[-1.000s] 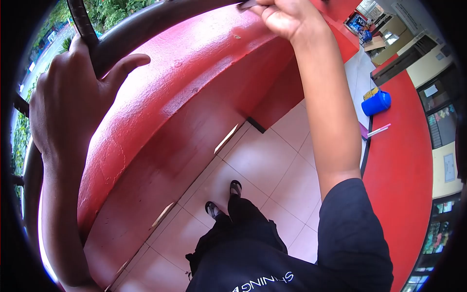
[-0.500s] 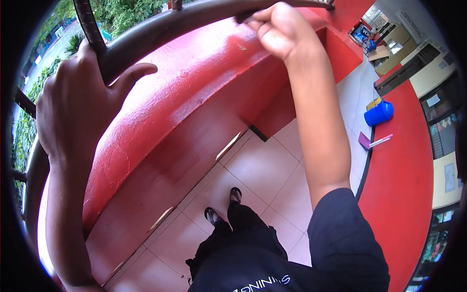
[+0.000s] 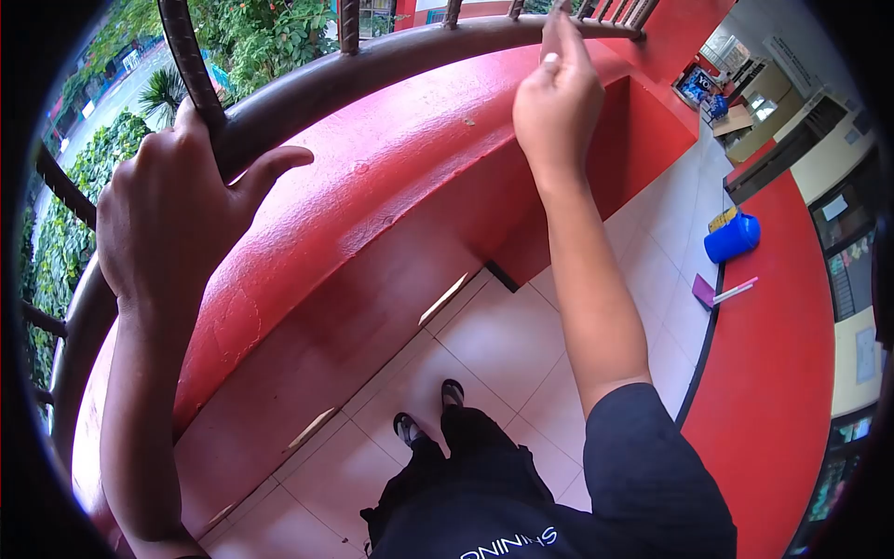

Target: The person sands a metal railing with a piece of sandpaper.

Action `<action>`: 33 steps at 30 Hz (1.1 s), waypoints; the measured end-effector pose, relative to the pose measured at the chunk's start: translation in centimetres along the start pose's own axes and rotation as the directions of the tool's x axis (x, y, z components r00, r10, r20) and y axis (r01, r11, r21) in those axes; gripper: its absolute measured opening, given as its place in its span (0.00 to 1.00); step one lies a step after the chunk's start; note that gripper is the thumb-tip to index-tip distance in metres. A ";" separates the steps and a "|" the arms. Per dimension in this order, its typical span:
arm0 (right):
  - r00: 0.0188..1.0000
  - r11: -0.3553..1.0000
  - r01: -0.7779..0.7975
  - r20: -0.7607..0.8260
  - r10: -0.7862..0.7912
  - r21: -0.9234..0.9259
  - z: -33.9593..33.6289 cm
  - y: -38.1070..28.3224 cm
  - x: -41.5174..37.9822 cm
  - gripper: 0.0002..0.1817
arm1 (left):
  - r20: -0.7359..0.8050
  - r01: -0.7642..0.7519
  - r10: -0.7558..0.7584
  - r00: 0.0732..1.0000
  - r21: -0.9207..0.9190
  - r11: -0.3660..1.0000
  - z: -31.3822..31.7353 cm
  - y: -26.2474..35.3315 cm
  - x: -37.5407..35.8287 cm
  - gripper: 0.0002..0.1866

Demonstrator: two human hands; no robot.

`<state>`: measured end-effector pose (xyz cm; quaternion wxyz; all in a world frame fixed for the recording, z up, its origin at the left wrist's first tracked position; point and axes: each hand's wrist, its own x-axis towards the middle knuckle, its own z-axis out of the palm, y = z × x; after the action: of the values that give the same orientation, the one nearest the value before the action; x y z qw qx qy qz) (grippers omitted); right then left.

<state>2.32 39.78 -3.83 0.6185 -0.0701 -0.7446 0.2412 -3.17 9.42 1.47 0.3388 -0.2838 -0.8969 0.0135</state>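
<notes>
My left hand [image 3: 168, 210] is wrapped over the dark brown metal railing [image 3: 307, 88] beside an upright bar, its thumb stretched out along the near side. The fingers on the far side are partly hidden. My right hand [image 3: 562, 98] is raised in front of the railing farther right, with the fingers pinched together and pointing up. Something small and greyish may be at its fingertips, near the top edge, too small to make out. Below the railing runs a glossy red painted ledge [image 3: 372, 158].
Tiled floor [image 3: 484, 345] lies under my feet. To the right, a blue container [image 3: 733, 238] and a purple dustpan-like object [image 3: 703, 292] with a pale handle are by a red strip [image 3: 764, 373]. Green plants [image 3: 261, 47] grow beyond the railing.
My right hand has moved right along the railing, and its fingers now point up instead of left. My left hand keeps its place on the railing; the view has shifted slightly.
</notes>
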 end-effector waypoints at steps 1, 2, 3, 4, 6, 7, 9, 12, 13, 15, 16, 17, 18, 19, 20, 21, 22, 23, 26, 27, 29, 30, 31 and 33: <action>0.978 0.967 0.207 0.045 -0.203 -0.147 0.6 0.6 0.6 0.27 | -0.017 0.002 -0.002 1.000 -0.022 1.000 0.0 0.0 -0.2 0.45; 0.933 0.925 0.348 0.147 -0.327 -0.153 1.5 1.0 0.6 0.27 | -0.022 0.013 -0.013 1.000 -0.020 1.000 0.2 -0.1 -0.1 0.45; 0.889 0.871 0.443 0.229 -0.397 -0.210 2.3 0.5 0.1 0.25 | -0.055 -0.011 0.011 0.998 0.002 1.000 0.5 -0.3 0.0 0.47; 0.891 0.875 0.435 0.244 -0.383 -0.211 2.1 0.3 0.0 0.25 | -0.080 -0.030 0.032 0.996 0.025 0.999 0.6 -0.3 0.0 0.48; 0.902 0.889 0.396 0.280 -0.330 -0.230 1.6 0.9 0.9 0.27 | -0.033 0.010 -0.009 0.999 0.040 0.999 0.4 -0.2 -0.1 0.48; 0.913 0.897 0.360 0.296 -0.282 -0.257 1.1 1.8 1.9 0.29 | 0.013 0.021 -0.022 1.000 0.048 0.999 0.1 0.0 -0.1 0.48; 0.894 0.899 0.373 0.350 -0.281 -0.229 0.7 1.7 2.2 0.30 | 0.001 0.027 -0.027 1.000 0.069 0.997 0.5 -0.2 -0.1 0.50; 0.886 0.786 0.264 0.463 0.032 -0.559 -0.6 -1.1 1.0 0.25 | 0.051 0.073 -0.081 0.995 0.139 0.988 0.1 0.4 -0.1 0.51; 0.885 0.794 0.263 0.465 0.028 -0.548 -0.5 -0.3 1.7 0.25 | 0.053 0.078 -0.087 0.995 0.149 0.986 0.1 0.5 -0.3 0.51; 0.784 0.919 0.323 0.608 -0.126 -0.225 -0.2 2.4 4.6 0.24 | -0.025 0.072 -0.069 0.997 0.150 0.986 0.4 0.6 -0.4 0.52; 0.763 0.945 0.301 0.627 -0.156 -0.131 0.2 2.9 4.8 0.23 | -0.018 0.051 -0.049 0.999 0.124 0.991 0.1 0.6 -0.4 0.53; 0.760 0.945 0.301 0.631 -0.158 -0.126 0.4 3.3 4.4 0.23 | -0.014 0.055 -0.053 0.998 0.127 0.990 0.1 0.6 -0.5 0.53; 0.758 0.942 0.334 0.598 -0.260 -0.014 0.7 3.5 3.8 0.22 | 0.002 0.055 -0.056 0.998 0.144 0.988 0.1 0.6 -0.5 0.53; 0.752 0.922 0.375 0.548 -0.366 0.100 1.0 3.6 3.6 0.21 | 0.011 0.061 -0.064 0.998 0.163 0.985 0.0 0.5 -0.3 0.53; 0.750 0.934 0.348 0.576 -0.326 0.076 1.1 4.4 4.3 0.21 | 0.034 0.081 -0.088 0.996 0.172 0.982 0.1 0.5 -0.2 0.52; 0.751 0.935 0.344 0.574 -0.327 0.083 0.7 4.5 4.8 0.21 | 0.037 0.081 -0.089 0.995 0.180 0.980 0.2 0.5 -0.2 0.52; 0.753 0.938 0.346 0.592 -0.287 0.015 0.3 4.6 5.3 0.21 | 0.034 0.083 -0.091 0.995 0.181 0.980 0.3 0.5 -0.2 0.52; 0.755 0.935 0.350 0.607 -0.246 -0.056 0.2 4.7 5.8 0.21 | 0.029 0.086 -0.092 0.995 0.180 0.980 0.3 0.5 -0.2 0.52; 0.795 0.957 0.271 0.535 -0.285 0.107 1.1 5.0 4.2 0.20 | 0.034 0.082 -0.090 0.995 0.194 0.977 -0.1 0.7 -0.2 0.51; 0.789 0.971 0.145 0.570 -0.230 0.190 1.2 5.1 3.8 0.19 | 0.034 0.086 -0.095 0.995 0.200 0.976 -0.1 0.6 -0.2 0.51; 0.843 0.972 0.225 0.513 -0.162 -0.062 0.6 6.0 5.4 0.18 | 0.054 0.081 -0.092 0.994 0.183 0.980 0.1 0.5 -0.1 0.51; 0.847 0.975 0.221 0.489 -0.211 0.038 0.9 6.3 4.6 0.18 | -0.010 0.056 -0.055 0.998 0.197 0.979 0.3 0.5 -0.3 0.51; 0.851 0.965 0.222 0.457 -0.260 0.138 1.3 5.9 3.7 0.19 | -0.011 0.055 -0.054 0.998 0.194 0.979 0.3 0.6 -0.3 0.51; 0.868 0.929 0.370 0.360 -0.343 -0.006 1.1 4.5 0.6 0.20 | 0.029 0.088 -0.095 0.995 0.195 0.977 0.1 0.6 -0.2 0.51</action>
<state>0.27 43.65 -5.40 0.5054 0.0897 -0.8519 0.1034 -2.79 9.87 1.17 0.3477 -0.2078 -0.9098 0.0902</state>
